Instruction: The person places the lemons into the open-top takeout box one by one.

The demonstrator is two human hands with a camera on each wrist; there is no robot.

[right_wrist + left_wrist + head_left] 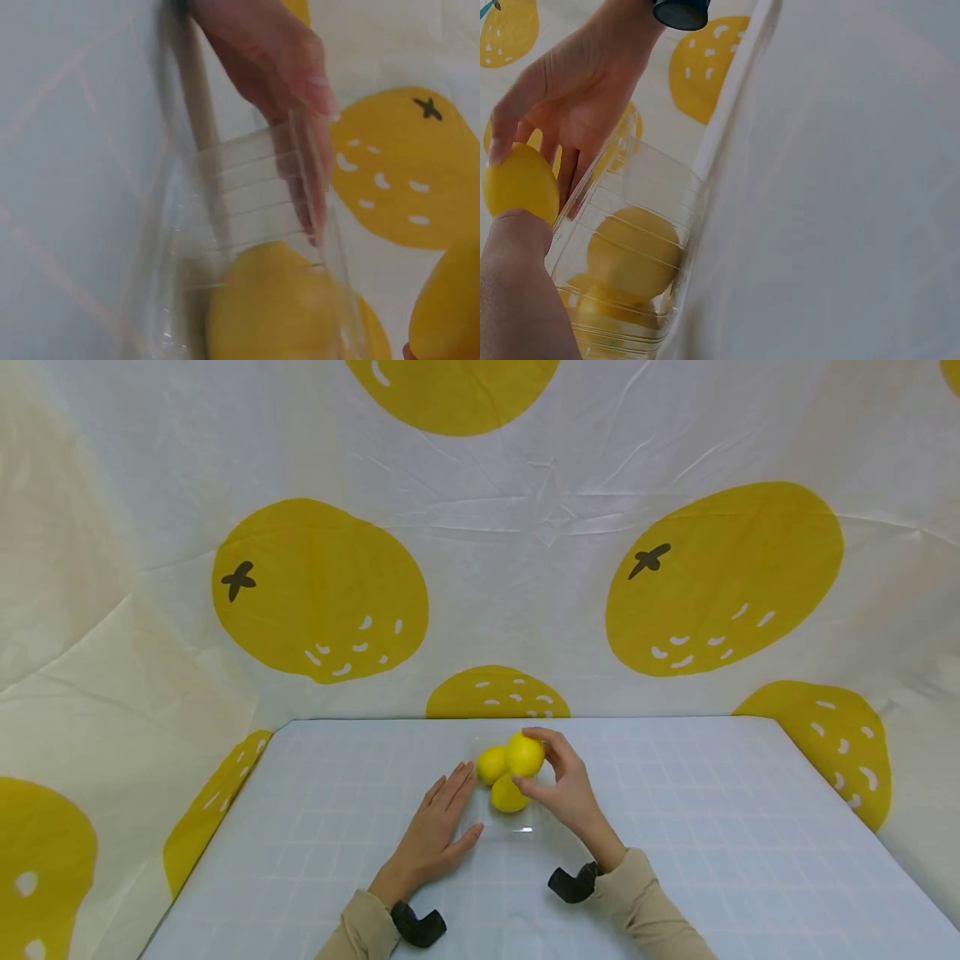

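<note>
Left hand (435, 835) flat beside clear tray (517, 828); right hand (566, 785) grips lemon (524, 754).

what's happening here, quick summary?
A person works at a table with lemons and a clear plastic container. The right hand pinches one lemon above the container, which already holds two lemons. The left hand lies flat with straight fingers against the container's side.
</note>
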